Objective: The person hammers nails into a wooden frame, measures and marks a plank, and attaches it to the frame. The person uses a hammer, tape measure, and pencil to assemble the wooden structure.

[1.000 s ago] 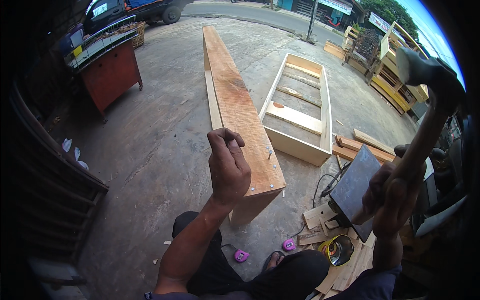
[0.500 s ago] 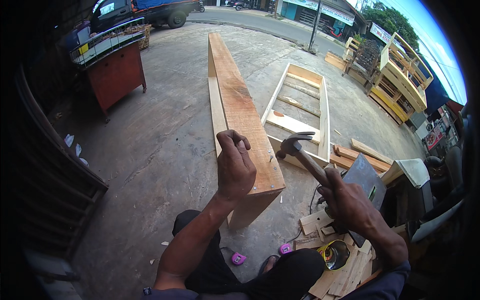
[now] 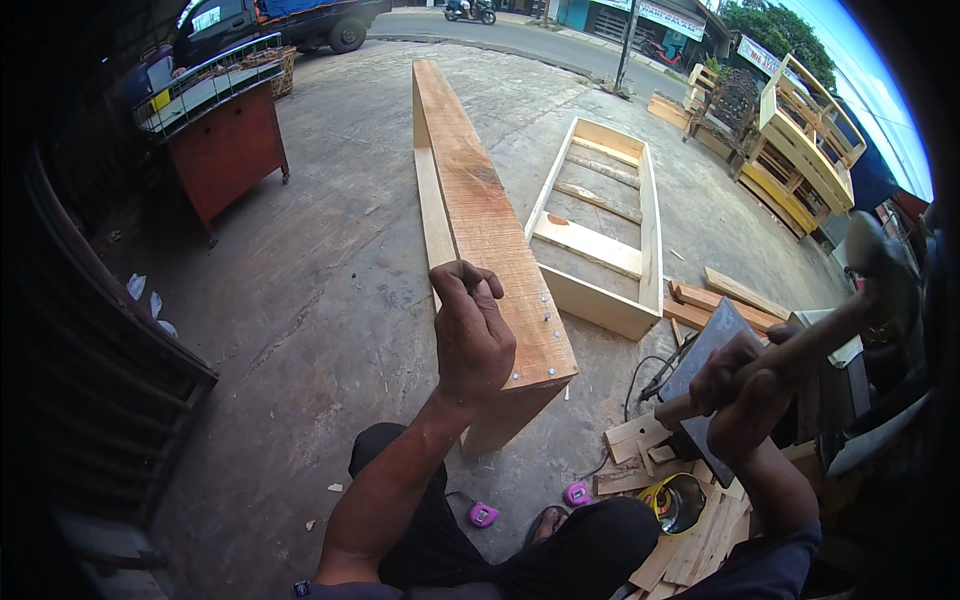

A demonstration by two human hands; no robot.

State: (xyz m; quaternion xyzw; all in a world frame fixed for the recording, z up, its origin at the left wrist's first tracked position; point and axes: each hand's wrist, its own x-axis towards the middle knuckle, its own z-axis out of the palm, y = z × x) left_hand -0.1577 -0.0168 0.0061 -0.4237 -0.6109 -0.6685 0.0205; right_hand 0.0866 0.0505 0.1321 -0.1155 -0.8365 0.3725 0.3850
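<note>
Wooden-handled hammer with a grey metal head, raised in the right hand.
Right grip clasps the handle; head sits up and right of it. Left hand is clenched over the long reddish-brown wooden board, contents hidden; silver nails stand to its right.

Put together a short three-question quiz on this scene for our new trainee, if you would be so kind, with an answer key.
1. What does the right hand hold?
2. True or false: the left hand is opened out flat.
3. Where does the pale, rectangular wooden frame with crosspieces lie, as seen in the picture, relative to the long reddish-brown wooden board?
A) to its left
B) to its right
C) on top of it

Key:
1. A grey-headed, wooden-handled hammer.
2. False; its fingers are curled in.
3. B.
</note>
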